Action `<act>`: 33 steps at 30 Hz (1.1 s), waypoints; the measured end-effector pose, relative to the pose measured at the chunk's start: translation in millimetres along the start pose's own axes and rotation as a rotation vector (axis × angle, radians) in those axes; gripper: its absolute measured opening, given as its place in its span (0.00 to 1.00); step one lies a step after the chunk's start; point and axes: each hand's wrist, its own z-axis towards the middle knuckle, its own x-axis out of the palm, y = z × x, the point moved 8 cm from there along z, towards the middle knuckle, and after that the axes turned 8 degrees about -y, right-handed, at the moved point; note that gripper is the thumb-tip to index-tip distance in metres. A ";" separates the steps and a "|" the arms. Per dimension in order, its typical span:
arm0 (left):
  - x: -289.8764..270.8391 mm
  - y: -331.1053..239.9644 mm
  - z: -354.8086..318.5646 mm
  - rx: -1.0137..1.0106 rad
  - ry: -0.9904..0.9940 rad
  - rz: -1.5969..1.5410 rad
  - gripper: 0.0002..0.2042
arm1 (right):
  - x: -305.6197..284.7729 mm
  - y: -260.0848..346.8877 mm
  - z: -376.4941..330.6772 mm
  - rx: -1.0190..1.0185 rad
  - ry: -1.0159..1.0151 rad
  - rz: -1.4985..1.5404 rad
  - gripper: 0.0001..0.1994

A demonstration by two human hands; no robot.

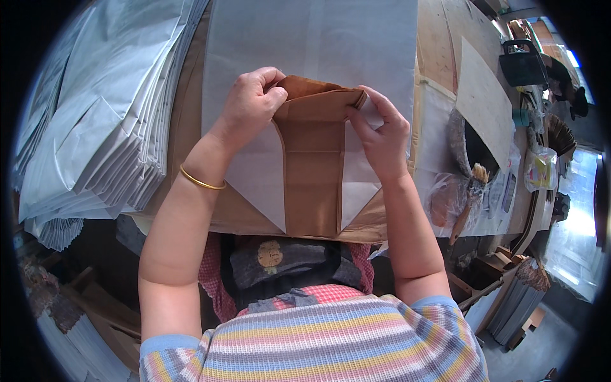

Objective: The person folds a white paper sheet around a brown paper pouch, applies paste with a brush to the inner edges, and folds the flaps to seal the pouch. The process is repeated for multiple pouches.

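Observation:
A large paper bag (312, 146), white outside and brown inside, lies flat on the table in front of me. Its near end is folded open, showing a brown panel with white triangular folds on both sides. My left hand (254, 95) pinches the upper left corner of the brown flap between thumb and fingers. At the upper right corner, the thumb and fingers of my right hand (384, 130) grip the folded brown edge. Between my hands the lifted edge gapes slightly. Some of my fingertips are hidden behind the paper.
A thick stack of white paper bags (108, 108) fans out on the left. On the right are a thin board (485, 95), a brush (468, 204) beside clear plastic, and a dark container with a handle (523, 63). Brown paper (254, 223) covers the table's near edge.

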 end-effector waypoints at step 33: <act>39.6 -35.7 15.1 0.108 0.292 0.239 0.07 | 17.5 60.3 -13.8 -0.698 0.303 -0.377 0.01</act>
